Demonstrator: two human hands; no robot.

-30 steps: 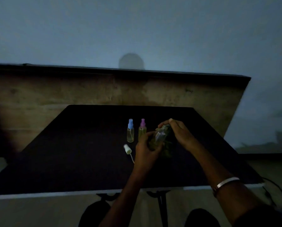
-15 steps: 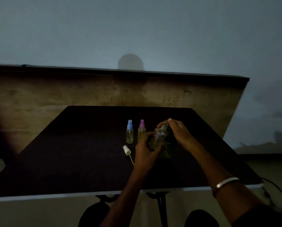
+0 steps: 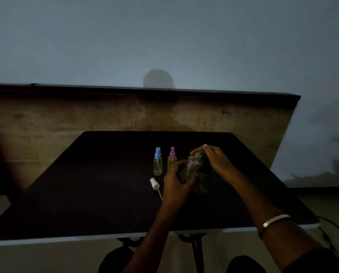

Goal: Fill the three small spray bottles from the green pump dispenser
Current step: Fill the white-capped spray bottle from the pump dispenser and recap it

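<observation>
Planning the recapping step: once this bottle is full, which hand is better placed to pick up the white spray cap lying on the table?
Probably the left hand: the white spray cap lies just beside it, on its side. The right hand is on the green pump dispenser, farther away.

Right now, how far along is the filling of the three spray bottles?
Two look done: the blue-capped bottle and the purple-capped bottle stand capped with yellowish liquid inside. The third is in hand: the left hand holds the uncapped clear bottle tilted against the green pump dispenser, whose top the right hand grips. Left: finishing that fill and refitting the white spray cap lying on the black table.
</observation>
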